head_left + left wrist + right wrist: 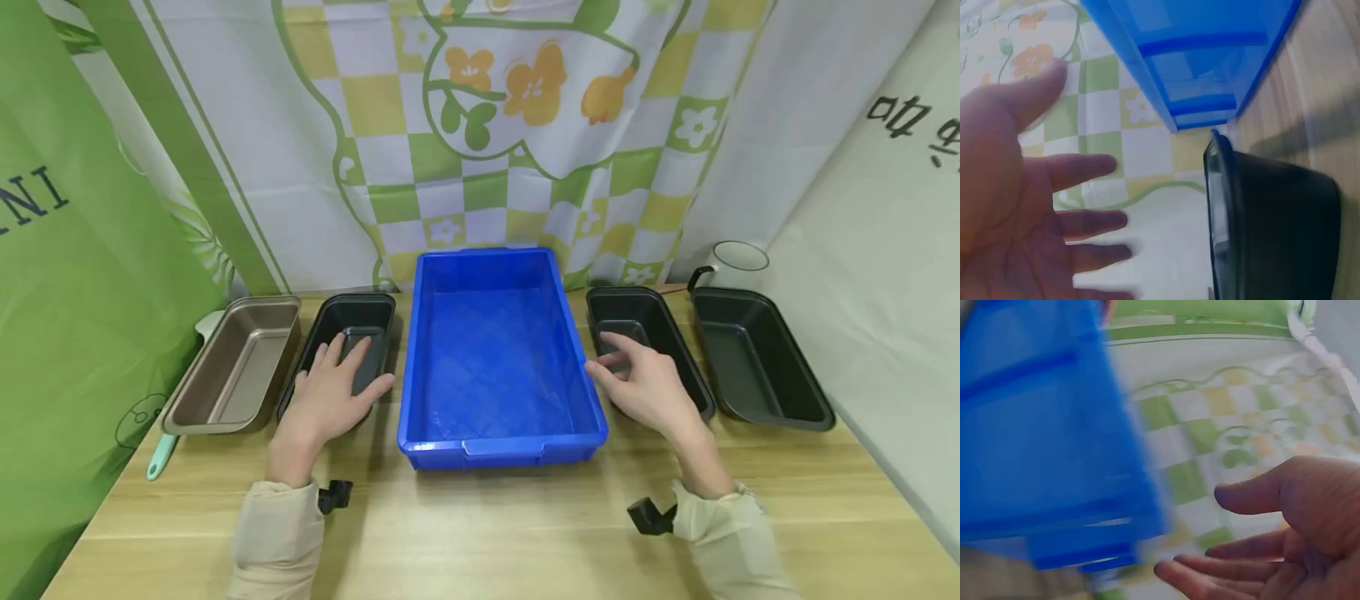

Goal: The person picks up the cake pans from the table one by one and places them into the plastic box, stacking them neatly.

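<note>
My left hand (327, 400) hovers over the black loaf pan (367, 312) left of centre, fingers spread. In the left wrist view its palm and straight fingers (1088, 222) hold nothing, and the pan's dark side (1285, 225) shows beside them. My right hand (647, 385) is over the black loaf pan (660, 321) on the right, thumb and fingertips near the blue bin's right rim. Between the hands stands the blue plastic bin (495, 358), with only its bare floor showing. The right wrist view shows loosely bent fingers with nothing in them, next to the bin's blurred wall (1054, 456).
A bronze loaf pan (236, 367) stands at the far left, with a mint-handled utensil (162, 457) partly under it. At the far right is another black loaf pan (761, 362), a white mug (738, 265) behind it. A patterned curtain (510, 167) hangs behind the wooden table (487, 533).
</note>
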The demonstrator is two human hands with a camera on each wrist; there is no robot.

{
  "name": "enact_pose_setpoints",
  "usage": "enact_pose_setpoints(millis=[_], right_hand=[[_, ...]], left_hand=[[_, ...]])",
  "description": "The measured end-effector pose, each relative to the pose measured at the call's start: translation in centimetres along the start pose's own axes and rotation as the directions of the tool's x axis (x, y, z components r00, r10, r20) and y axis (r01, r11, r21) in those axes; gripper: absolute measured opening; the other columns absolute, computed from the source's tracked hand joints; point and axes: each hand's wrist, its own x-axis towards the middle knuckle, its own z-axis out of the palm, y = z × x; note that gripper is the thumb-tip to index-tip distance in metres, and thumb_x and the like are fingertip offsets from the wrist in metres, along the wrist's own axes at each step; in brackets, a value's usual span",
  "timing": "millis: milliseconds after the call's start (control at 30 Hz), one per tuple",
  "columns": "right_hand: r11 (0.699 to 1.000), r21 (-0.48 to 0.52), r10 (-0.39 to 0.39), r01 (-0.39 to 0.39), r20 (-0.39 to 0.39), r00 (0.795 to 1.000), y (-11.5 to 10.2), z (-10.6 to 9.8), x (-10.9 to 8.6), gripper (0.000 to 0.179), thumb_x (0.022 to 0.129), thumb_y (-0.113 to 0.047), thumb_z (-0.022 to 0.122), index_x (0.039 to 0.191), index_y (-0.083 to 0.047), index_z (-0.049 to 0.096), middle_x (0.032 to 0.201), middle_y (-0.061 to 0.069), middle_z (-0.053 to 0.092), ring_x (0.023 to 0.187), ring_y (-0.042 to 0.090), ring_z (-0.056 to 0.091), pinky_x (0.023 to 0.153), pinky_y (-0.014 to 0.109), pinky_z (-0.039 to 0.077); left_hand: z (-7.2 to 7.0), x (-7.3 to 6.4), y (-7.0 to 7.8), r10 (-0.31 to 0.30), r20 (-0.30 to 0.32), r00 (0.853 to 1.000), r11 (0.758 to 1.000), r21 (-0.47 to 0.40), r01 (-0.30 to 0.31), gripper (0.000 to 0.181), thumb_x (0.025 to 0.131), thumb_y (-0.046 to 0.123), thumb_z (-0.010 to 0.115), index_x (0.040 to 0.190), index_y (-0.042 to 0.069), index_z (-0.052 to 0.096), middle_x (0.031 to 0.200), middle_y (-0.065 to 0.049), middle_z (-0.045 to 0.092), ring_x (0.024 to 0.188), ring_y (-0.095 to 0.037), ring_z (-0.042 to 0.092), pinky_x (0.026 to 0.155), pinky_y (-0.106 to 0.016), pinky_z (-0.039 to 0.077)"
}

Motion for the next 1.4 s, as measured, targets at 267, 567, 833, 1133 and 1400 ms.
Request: enact_pose_setpoints(millis=[267, 567, 833, 1133, 1400], right_hand=[[0.875, 0.469, -0.016, -0.125, 0.287, 0.958, 2.7, 3.5, 2.2, 0.054, 0.101, -0.012, 0.046, 0.144, 0.014, 0.024, 0.132, 0.036, 0.046, 0.116, 0.046, 0.052, 0.09, 0.049, 0.051], [0.538, 0.738, 0.044, -0.407, 0.457, 0.888, 4.1, 3.5, 2.4, 0.053, 0.104, -0.016, 0.04, 0.145, 0.013, 0.022, 0.125, 0.026, 0.055, 0.104, 0.027, 0.063, 0.085, 0.042, 0.054], [0.493, 0.758, 0.028, -0.428, 0.477, 0.878, 4.4, 3.8, 2.5, 0.054, 0.103, -0.013, 0.042, 0.144, 0.014, 0.021, 0.128, 0.029, 0.052, 0.106, 0.029, 0.062, 0.087, 0.045, 0.054], [0.498, 0.76, 0.012, -0.417, 0.474, 0.88, 4.5, 3.8, 2.6, 0.053, 0.102, -0.013, 0.043, 0.143, 0.014, 0.023, 0.129, 0.032, 0.05, 0.107, 0.031, 0.061, 0.087, 0.045, 0.053], [0.476, 0.774, -0.007, -0.418, 0.479, 0.878, 4.7, 3.7, 2.5, 0.054, 0.102, -0.012, 0.044, 0.144, 0.015, 0.022, 0.126, 0.029, 0.053, 0.104, 0.029, 0.063, 0.086, 0.044, 0.054]], left_hand=[[-1.6, -1.2, -1.9, 0.05, -0.136, 0.989, 0.996, -0.071, -0.06, 0.048, 0.097, 0.024, 0.057, 0.129, -0.012, 0.051, 0.133, -0.038, 0.043, 0.123, -0.053, 0.039, 0.1, -0.063, 0.034], [-2.6, -1.5, -3.9, 0.034, -0.289, 0.957, 0.986, -0.149, -0.08, 0.042, 0.097, 0.026, 0.058, 0.124, -0.006, 0.058, 0.114, -0.028, 0.062, 0.101, -0.043, 0.06, 0.083, -0.056, 0.047], [-3.3, -2.8, -9.2, -0.141, -0.334, 0.932, 0.975, -0.21, 0.073, 0.04, 0.097, 0.03, 0.056, 0.119, -0.003, 0.063, 0.107, -0.022, 0.068, 0.085, -0.032, 0.07, 0.071, -0.036, 0.05], [-3.9, -6.3, -15.4, -0.398, -0.302, 0.866, 0.908, -0.261, 0.326, 0.05, 0.096, 0.034, 0.053, 0.122, -0.008, 0.059, 0.112, -0.03, 0.063, 0.086, -0.028, 0.06, 0.065, -0.029, 0.039], [-3.8, -7.0, -17.4, -0.648, -0.24, 0.723, 0.749, -0.37, 0.549, 0.055, 0.096, 0.034, 0.051, 0.127, -0.011, 0.052, 0.118, -0.034, 0.055, 0.086, -0.032, 0.054, 0.059, -0.025, 0.039]])
